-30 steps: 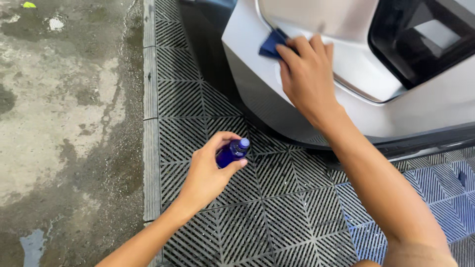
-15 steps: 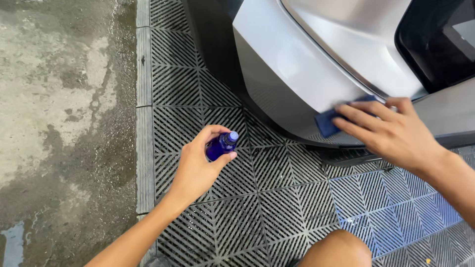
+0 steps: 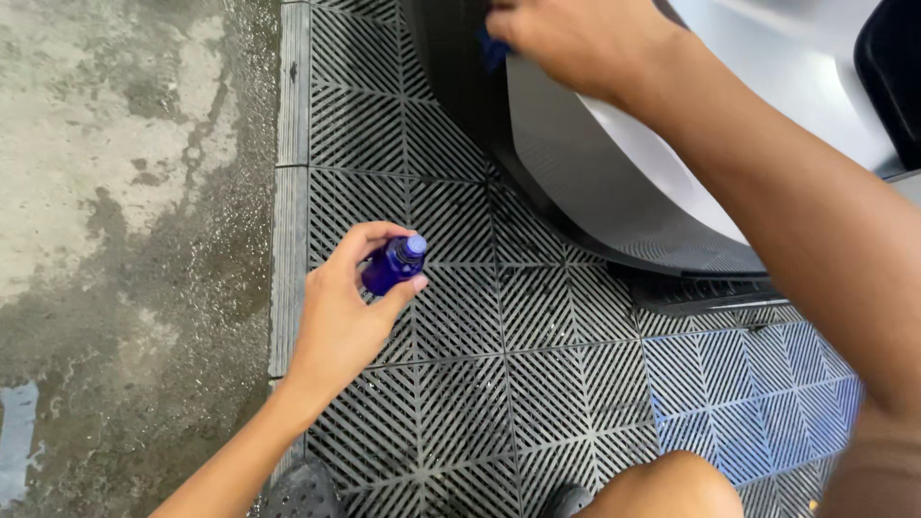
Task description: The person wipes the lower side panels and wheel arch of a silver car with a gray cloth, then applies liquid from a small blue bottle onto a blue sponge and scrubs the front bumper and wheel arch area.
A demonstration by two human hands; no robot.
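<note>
My left hand (image 3: 347, 312) holds a small dark blue bottle (image 3: 393, 264) with a pale cap, above the black grated floor tiles (image 3: 460, 384). My right hand (image 3: 576, 38) is at the top of the view, pressing a blue cloth (image 3: 492, 48) against the left edge of a silver car bumper (image 3: 624, 163). Only a corner of the cloth shows under my fingers. My right forearm crosses the bumper diagonally toward the lower right.
Wet, stained concrete (image 3: 125, 211) lies left of the tile border. A dark opening in the car body (image 3: 892, 77) sits at the upper right. Some tiles at the lower right look blue (image 3: 758, 384). My knee (image 3: 672, 484) and a dark shoe (image 3: 302, 494) are at the bottom edge.
My right hand has swept the blue cloth from the bumper's lower right edge up and left to its left edge. The left hand still holds the bottle in much the same place.
</note>
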